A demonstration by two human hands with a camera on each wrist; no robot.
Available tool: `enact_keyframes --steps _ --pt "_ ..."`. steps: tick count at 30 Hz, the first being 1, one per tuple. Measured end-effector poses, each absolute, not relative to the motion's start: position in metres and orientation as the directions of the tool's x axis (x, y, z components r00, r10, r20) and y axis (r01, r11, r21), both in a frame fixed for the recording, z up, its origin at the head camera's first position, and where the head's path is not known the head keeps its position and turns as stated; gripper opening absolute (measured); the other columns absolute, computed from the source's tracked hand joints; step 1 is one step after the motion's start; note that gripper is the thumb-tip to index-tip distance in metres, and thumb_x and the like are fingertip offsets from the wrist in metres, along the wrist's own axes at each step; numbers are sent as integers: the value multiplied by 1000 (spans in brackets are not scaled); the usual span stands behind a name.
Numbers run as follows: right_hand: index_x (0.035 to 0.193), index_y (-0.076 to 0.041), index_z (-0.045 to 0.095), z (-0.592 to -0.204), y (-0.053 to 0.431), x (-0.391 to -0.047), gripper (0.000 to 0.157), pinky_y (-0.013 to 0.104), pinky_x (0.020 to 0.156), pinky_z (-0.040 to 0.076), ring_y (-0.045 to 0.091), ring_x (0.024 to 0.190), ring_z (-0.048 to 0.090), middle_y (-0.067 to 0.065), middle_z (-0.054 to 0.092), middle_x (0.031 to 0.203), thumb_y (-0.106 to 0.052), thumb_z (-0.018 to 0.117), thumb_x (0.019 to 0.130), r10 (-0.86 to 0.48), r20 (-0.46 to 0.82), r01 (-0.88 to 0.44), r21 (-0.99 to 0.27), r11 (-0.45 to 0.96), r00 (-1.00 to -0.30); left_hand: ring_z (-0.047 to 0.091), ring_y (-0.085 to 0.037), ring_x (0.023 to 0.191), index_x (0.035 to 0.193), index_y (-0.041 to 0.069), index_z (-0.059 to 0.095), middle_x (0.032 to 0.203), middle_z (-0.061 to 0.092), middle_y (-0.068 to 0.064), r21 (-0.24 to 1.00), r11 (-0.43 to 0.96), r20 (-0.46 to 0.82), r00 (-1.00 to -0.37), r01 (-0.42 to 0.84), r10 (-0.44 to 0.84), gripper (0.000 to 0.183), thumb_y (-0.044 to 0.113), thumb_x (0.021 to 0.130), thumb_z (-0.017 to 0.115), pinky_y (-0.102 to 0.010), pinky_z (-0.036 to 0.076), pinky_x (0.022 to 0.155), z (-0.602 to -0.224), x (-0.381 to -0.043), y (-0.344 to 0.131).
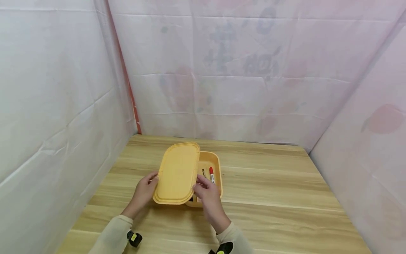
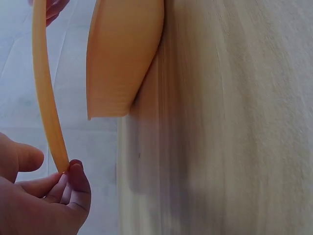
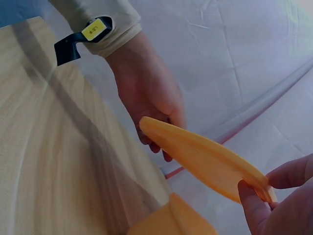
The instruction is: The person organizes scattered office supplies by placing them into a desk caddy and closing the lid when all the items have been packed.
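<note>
Both hands hold a yellow rectangular lid (image 1: 177, 173) with rounded corners, tilted above the table. My left hand (image 1: 144, 192) grips its left edge, and the left wrist view shows those fingertips (image 2: 77, 178) right at the rim. At the opposite edge, the right hand (image 1: 209, 199) pinches the lid between thumb and fingers (image 3: 254, 205). Under and to the right of the lid sits a matching yellow box (image 1: 207, 157), partly covered by it. Inside the box lie a red-capped marker (image 1: 211, 175) and a slim pen (image 1: 204, 173); the lid and right hand hide other contents.
A wood-grain table (image 1: 279, 197) carries the box. Pale printed sheets (image 1: 228, 88) hang as walls behind and at both sides. A dark strap with a yellow-labelled mount (image 1: 134, 239) is on each sleeved wrist.
</note>
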State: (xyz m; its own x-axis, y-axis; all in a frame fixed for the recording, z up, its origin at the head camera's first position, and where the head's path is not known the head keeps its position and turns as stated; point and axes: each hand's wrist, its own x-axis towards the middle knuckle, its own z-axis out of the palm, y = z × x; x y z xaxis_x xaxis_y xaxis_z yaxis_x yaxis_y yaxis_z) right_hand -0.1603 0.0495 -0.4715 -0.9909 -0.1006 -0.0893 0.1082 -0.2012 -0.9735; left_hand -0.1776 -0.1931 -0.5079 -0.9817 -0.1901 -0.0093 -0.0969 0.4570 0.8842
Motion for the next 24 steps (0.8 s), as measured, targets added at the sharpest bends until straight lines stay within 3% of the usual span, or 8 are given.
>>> enact_keyframes --steps 5,13,19,24 --pt "142 9 50 -465 60 -162 53 29 92 55 18 106 63 22 61 129 -5 63 92 -112 -90 112 -972 -208 -990 61 -27 106 140 2 58 131 64 -19 886 456 -10 -985 -88 -170 41 23 106 47 -32 51 82 -503 -177 -187" --pt "141 9 51 -452 62 -162 56 24 88 54 14 104 62 17 63 125 -4 64 88 -104 -130 155 -945 -287 -986 61 -26 110 144 6 55 134 62 -16 893 432 -101 -991 -131 -93 47 33 107 46 -36 54 83 -499 -181 -182" --pt "139 9 54 -448 62 -159 53 22 89 53 14 106 60 13 63 123 -4 66 89 -96 -119 143 -945 -295 -988 58 -29 119 146 10 52 140 59 -12 862 505 -2 -998 -32 -60 49 40 107 45 -46 53 91 -476 -188 -176" --pt "138 9 55 -448 59 -154 51 22 90 53 15 108 60 15 62 124 -4 66 90 -116 -115 145 -942 -303 -987 60 -26 110 140 12 59 134 60 -9 844 533 72 -997 50 -19 43 37 105 51 -40 55 83 -438 -193 -148"
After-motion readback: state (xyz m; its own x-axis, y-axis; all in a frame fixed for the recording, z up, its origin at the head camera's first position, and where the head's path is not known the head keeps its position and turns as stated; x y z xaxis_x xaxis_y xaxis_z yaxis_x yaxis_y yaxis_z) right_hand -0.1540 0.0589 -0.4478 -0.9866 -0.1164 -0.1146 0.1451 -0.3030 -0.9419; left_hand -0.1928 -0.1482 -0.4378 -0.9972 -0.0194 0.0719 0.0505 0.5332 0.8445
